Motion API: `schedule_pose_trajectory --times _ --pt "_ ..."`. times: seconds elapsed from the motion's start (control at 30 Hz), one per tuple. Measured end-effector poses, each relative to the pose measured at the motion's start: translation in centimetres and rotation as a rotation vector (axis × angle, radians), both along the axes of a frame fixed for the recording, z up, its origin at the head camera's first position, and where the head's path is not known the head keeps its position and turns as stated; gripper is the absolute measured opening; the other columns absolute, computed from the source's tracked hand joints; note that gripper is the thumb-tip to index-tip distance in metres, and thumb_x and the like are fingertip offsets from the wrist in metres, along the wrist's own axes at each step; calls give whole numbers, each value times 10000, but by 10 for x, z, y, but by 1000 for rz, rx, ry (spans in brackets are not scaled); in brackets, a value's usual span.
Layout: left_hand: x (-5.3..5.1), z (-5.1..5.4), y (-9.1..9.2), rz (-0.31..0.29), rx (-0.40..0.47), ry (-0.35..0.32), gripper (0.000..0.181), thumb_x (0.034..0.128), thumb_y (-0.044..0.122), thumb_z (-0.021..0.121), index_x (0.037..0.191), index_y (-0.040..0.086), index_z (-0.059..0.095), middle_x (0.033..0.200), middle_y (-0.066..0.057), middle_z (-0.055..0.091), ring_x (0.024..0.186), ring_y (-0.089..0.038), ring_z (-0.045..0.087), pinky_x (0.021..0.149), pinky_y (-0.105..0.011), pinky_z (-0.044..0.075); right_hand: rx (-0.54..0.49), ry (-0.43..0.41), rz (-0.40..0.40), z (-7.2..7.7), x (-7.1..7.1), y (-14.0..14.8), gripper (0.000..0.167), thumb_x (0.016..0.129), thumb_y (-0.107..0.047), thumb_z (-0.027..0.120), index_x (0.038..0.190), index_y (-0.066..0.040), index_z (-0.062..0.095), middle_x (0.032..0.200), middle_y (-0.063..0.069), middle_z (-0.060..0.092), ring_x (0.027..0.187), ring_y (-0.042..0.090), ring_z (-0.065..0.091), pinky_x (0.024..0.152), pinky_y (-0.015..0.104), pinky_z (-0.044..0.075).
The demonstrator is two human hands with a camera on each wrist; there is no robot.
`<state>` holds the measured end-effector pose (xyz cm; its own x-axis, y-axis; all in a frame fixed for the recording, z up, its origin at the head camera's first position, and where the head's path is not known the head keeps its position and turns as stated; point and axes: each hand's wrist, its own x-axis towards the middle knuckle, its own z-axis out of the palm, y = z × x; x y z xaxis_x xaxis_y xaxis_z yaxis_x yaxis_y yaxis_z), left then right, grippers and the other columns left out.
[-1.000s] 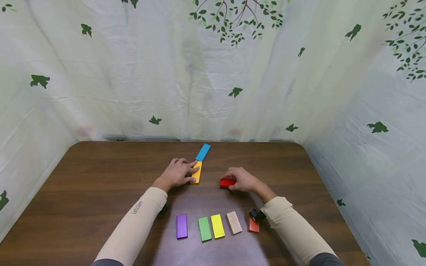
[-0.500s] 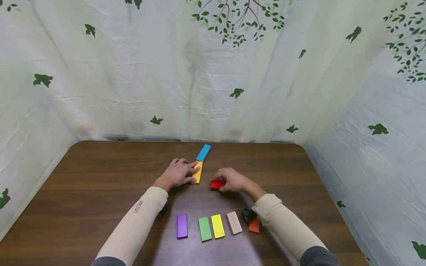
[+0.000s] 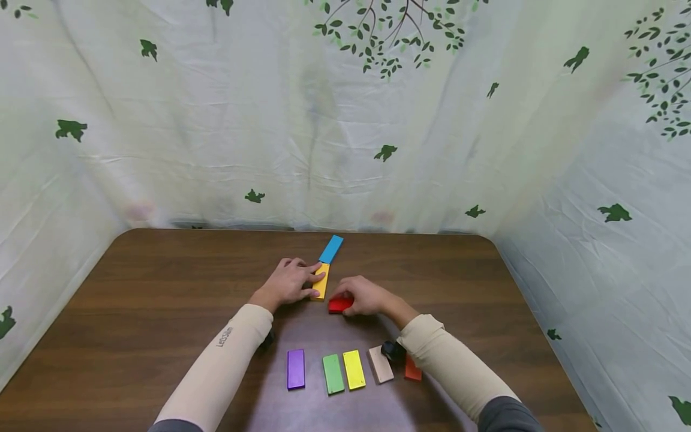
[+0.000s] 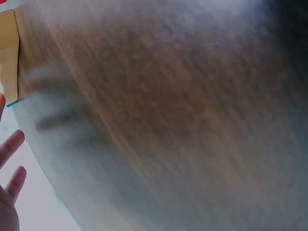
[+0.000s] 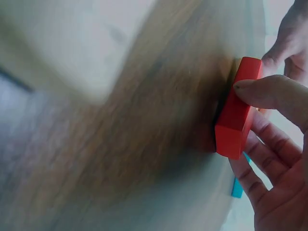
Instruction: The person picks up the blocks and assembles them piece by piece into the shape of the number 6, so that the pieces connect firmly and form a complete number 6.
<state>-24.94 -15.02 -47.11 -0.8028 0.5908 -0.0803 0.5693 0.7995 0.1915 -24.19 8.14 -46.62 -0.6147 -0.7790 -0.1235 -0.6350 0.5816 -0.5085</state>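
The red block (image 3: pixel 339 306) is a smooth, straight-edged bar with a slight shine. The right hand (image 3: pixel 367 296) pinches it, the thumb on one long face and the fingers on the other side. It is just beside the near end of the amber block (image 3: pixel 323 285), to the right; whether it touches the table (image 3: pixel 189 270) I cannot tell. The left hand (image 3: pixel 288 282) grips nothing: its fingers are loosely extended and rest on the amber block, covering a part of it. Beyond this one, the blue block (image 3: pixel 331 249) meets its far end at a small angle. The table has brown wood grain, glossy in the near part. On this part lie flat oblong blocks: purple block (image 3: pixel 296 369), green block (image 3: pixel 333 374), yellow block (image 3: pixel 354 369), beige block (image 3: pixel 380 365) and orange block (image 3: pixel 412 368). The black wrist camera (image 3: pixel 393 351) hides a corner of the beige block, and the pale right sleeve (image 3: pixel 453 366) partly covers the orange block. Behind hangs a wrinkled whitish cloth (image 3: pixel 216 150) with printed leaves.
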Motion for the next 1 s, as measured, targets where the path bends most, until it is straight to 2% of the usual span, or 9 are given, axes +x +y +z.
schedule_pose_trajectory --times 0.33,0.67,0.9,1.0 --pt "0 1 1 -1 7 4 559 881 425 660 1380 207 536 1488 -38 427 1249 -358 430 1038 -565 274 25 -10 22 7 1 -10 373 801 -99 775 1164 -124 693 1082 -2 639 905 115 536 817 235 470" --pt "1 -1 1 -14 9 9 550 888 426 649 1378 203 538 1488 -49 422 1240 -369 435 1025 -571 283 39 1 69 3 -1 -19 394 787 -99 788 1169 -107 693 1072 4 641 862 97 518 772 194 449" --pt "1 -1 1 -9 10 12 551 883 422 659 1376 207 540 1484 -46 429 1240 -365 436 1029 -567 282 4 -37 31 5 -4 -15 396 776 -137 812 1153 -103 696 1060 -1 660 857 92 549 757 187 471" --pt "-1 -2 0 -9 15 21 542 885 417 661 1373 213 548 1482 -38 438 1237 -358 440 1027 -565 284 -2 -43 12 6 -7 -13 372 773 -150 817 1123 -101 700 1005 -14 667 823 91 564 723 188 481"
